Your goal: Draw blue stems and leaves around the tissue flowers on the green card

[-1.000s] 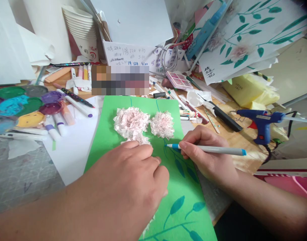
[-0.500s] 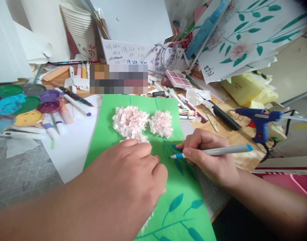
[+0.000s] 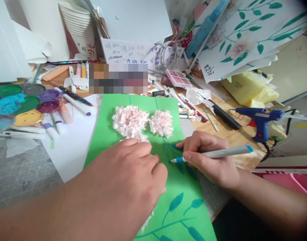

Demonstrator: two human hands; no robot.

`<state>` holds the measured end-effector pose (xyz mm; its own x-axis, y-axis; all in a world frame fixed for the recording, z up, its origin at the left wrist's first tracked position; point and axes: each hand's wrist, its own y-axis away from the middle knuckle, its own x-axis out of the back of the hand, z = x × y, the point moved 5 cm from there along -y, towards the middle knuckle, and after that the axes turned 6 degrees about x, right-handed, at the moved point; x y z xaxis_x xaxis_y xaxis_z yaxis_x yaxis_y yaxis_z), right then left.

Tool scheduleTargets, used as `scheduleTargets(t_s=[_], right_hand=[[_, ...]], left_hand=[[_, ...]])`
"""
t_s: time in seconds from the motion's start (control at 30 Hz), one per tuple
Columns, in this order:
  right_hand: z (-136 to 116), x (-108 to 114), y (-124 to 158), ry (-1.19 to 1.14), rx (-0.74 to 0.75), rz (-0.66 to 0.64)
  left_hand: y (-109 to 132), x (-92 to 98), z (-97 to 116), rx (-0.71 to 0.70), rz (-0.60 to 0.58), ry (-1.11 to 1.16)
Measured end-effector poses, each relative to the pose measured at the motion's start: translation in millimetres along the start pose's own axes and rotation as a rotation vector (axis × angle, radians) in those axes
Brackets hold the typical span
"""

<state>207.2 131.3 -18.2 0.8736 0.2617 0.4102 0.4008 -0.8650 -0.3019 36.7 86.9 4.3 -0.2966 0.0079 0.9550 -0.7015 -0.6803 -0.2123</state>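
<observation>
A green sheet of paper (image 3: 193,211) lies before me, with blue-green leaves and stems drawn on it. Ruffled pale pink paper flowers (image 3: 161,123) are fixed on its upper part. My right hand (image 3: 208,155) grips a marker (image 3: 226,152) with a grey barrel and blue ends, its tip at a stem line right of the flowers. Curled over the middle of the sheet, my left hand (image 3: 135,180) covers part of a lower flower. Its fingertips are mostly hidden, so whatever they may pinch cannot be seen.
Paint lids (image 3: 27,117) and several markers crowd the left side, over a white sheet (image 3: 65,154). A blue glue gun (image 3: 262,124) stands at the right beside a yellow tissue pack (image 3: 249,87). Stacked paper cups (image 3: 79,30) are at the back; a leaf-and-flower picture (image 3: 254,40) hangs upper right.
The marker tip has slid slightly down along the stem, and my right hand has shifted a little down with it. My left hand has stayed in place.
</observation>
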Motion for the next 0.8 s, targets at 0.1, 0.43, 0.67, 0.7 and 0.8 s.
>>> scheduleTargets(t_s=[0.1, 0.43, 0.67, 0.7, 0.8], right_hand=[[0.2, 0.5, 0.2, -0.008, 0.004, -0.007], [4.8, -0.2, -3.4, 0.085, -0.057, 0.097], [4.5, 1.0, -3.9, 0.123, -0.069, 0.096], [4.6, 1.1, -3.4, 0.113, -0.060, 0.083], [5.0, 0.4, -2.5, 0.056, -0.047, 0.058]], left_hand=[[-0.4, 0.2, -0.6, 0.000, 0.012, 0.001], [2.3, -1.2, -1.1, -0.007, -0.006, 0.014], [1.4, -1.0, -2.1, 0.028, -0.035, 0.018], [1.6, -0.5, -1.7, 0.024, -0.032, 0.019], [1.6, -0.2, -1.1, 0.019, -0.030, 0.022]])
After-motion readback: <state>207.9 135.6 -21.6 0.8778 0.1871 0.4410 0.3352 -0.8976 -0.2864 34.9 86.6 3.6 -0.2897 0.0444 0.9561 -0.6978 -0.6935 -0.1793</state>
